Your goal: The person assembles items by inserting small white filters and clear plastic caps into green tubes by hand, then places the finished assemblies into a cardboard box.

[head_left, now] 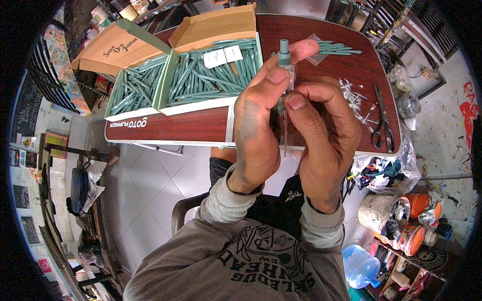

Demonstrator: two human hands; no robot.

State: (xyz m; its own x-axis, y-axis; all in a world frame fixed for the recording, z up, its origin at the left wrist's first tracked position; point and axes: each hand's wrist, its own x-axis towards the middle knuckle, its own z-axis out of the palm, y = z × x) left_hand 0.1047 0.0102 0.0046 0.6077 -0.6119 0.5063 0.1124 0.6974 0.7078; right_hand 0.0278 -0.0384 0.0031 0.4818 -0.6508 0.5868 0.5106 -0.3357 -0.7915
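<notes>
Grips cylindrical green pen (284, 48) in left hand (257, 123); pinches clear plastic sleeve (286, 135) with right hand (325, 128); faces glossy reddish-brown counter (301, 27) beyond.

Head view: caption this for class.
Left hand and right hand hold a green stick and clear sleeve near two open boxes.

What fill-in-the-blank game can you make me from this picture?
1. Slim green pens fill ____ open cardboard boxes.
2. Black-handled scissors lie near the ____ end of the dark red tabletop.
3. Small rectangular ____ paper slips lie in the right-hand box.
4. Of the bare hands, the ____ one is nearer the boxes.

Missing words: two; right; white; left.
</notes>
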